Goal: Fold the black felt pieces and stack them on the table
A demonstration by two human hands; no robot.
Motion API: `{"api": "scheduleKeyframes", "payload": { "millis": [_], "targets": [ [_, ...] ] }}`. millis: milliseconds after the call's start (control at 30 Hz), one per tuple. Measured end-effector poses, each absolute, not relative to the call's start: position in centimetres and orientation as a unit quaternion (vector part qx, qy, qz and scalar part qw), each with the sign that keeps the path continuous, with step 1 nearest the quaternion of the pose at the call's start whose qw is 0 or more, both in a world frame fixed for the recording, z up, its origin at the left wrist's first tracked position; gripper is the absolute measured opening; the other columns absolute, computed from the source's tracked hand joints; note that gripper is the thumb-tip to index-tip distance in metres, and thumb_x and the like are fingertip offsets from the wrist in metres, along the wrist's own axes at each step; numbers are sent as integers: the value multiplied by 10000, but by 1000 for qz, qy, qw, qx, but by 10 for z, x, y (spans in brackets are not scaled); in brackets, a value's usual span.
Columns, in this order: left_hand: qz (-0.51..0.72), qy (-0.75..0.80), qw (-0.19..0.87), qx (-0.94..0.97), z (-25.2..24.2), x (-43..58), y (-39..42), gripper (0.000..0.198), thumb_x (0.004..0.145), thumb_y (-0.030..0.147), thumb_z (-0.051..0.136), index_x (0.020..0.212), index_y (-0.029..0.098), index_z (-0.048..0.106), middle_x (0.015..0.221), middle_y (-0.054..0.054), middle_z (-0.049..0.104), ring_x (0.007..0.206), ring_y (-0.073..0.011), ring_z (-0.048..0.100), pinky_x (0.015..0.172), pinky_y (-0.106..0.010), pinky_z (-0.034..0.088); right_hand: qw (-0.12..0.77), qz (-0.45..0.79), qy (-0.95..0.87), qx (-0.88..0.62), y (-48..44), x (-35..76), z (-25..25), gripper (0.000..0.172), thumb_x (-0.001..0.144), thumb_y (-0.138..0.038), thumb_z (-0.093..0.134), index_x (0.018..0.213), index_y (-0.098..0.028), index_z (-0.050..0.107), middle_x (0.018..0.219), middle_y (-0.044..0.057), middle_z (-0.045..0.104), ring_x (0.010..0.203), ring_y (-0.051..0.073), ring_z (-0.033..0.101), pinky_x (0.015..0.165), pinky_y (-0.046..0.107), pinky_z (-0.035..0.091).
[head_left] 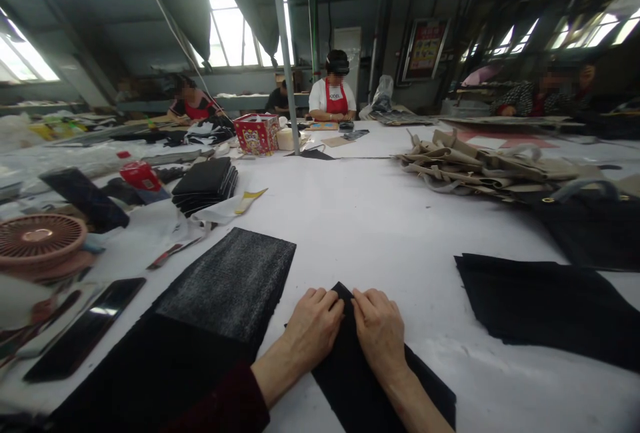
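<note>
White table (320,220): the biggest thing I get on my head view; work runs along its near edge.
Co-worker (334,96): white top, red apron, at the far side, both forearms on the table.
Tan bag pile (480,166): heaped flat on the right, handles poking out.
Black stack (150,366): near left, beside my left forearm; a grey-speckled face shows at its far end.
Black sheets (540,306): lying right, well apart from my right hand.
Black piece (353,366): near edge of the table, centre, between my 2 hands, narrow tip pointing away from me.
Left hand (317,320): fingers curled, pinching the piece's left edge close to the tip.
Right hand (380,330): grasping the opposite edge, fingertips just across from the left.
Pink fan (40,240): far left, grille up.
Folded black pile (205,183): layered, beyond the stack.
Red printed box (256,133): upright, beside a pole.
Phone (87,326): flat, dark screen up, left of the stack.
Yellow-and-white scrap (251,200): just beside the folded pile.
</note>
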State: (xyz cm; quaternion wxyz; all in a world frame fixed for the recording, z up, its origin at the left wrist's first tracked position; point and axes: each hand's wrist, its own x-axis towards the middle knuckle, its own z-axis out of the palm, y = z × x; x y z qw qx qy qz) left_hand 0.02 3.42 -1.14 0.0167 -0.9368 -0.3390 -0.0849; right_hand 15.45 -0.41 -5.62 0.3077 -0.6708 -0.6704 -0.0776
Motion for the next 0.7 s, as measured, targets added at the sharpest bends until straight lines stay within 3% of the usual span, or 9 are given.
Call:
{"api": "scheduleKeyframes", "payload": {
  "millis": [167,400,700],
  "targets": [
    [-100,-349,4,-932,-17,-1,39,156,963,181,447,947,189,601,935,-49,605,860,-224,539,777,-390,450,295,-132,-694,-643,-4,155,-60,228,940,-111,504,1075,-167,679,811,44,607,799,191,533,720,329,322],
    [-156,-362,-34,-918,-26,-1,41,377,957,149,451,1329,205,477,1090,-59,611,945,-228,538,838,-396,460,258,-172,-721,-620,-4,154,-60,294,922,-40,463,1127,-127,655,827,65,591,795,200,519,733,343,326],
    [-162,-379,-61,-909,-28,-2,41,391,970,162,427,1349,242,480,1133,-64,585,979,-228,529,854,-404,468,261,-158,-739,-601,-3,153,-57,280,957,-77,411,1116,-126,637,818,62,551,762,198,477,724,337,340]
  ]
}}
